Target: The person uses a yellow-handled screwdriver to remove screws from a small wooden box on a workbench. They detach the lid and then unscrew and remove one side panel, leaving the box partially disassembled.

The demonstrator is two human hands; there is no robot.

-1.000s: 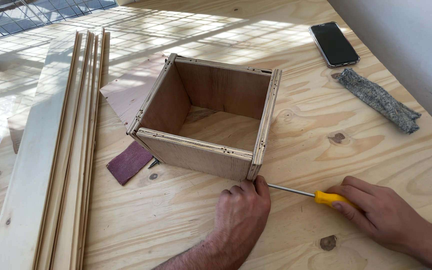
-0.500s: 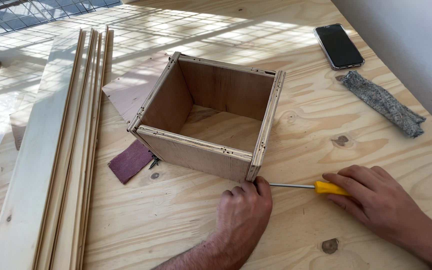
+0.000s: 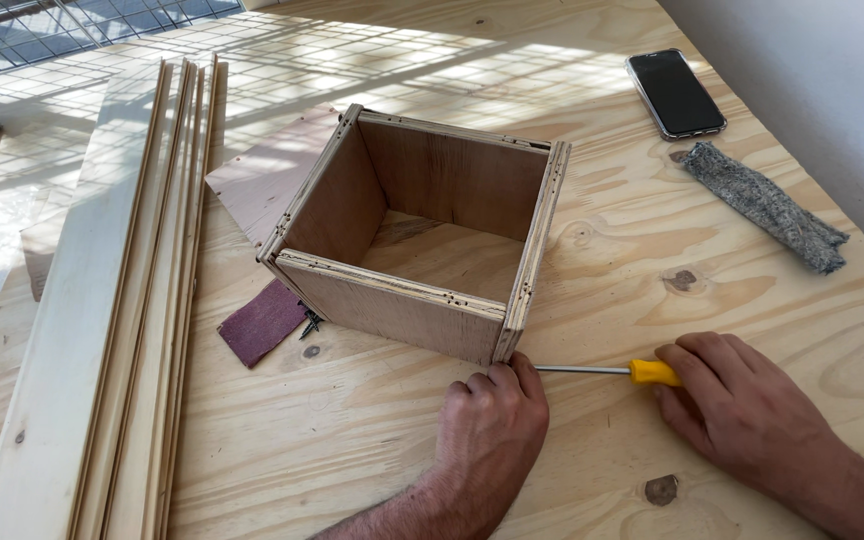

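— Where's the screwdriver (image 3: 620,372)?

— Lying flat on the bench (image 3: 352,440), just in front of the plywood box (image 3: 422,240). Its metal shaft points at the box's near right corner, and the yellow handle disappears under the right hand (image 3: 737,410).

— So the right hand has it?

— Yes, its fingers (image 3: 687,362) are wrapped over the handle's end, palm down, wrist low on the bench, forearm running off to the lower right.

— And the left hand (image 3: 490,430)?

— Loosely clenched, knuckles up, fingertips pressed to the base of that same corner, right where the shaft's tip ends (the tip itself is hidden behind the fingers, so I can't tell whether they pinch anything). The forearm comes in from the bottom edge.

— What lies around?

— A reddish sandpaper sheet (image 3: 262,322) and a few dark screws (image 3: 309,322) at the box's left, long wooden slats (image 3: 142,300) further left, a phone (image 3: 674,92) and a grey cloth strip (image 3: 767,205) at the far right.
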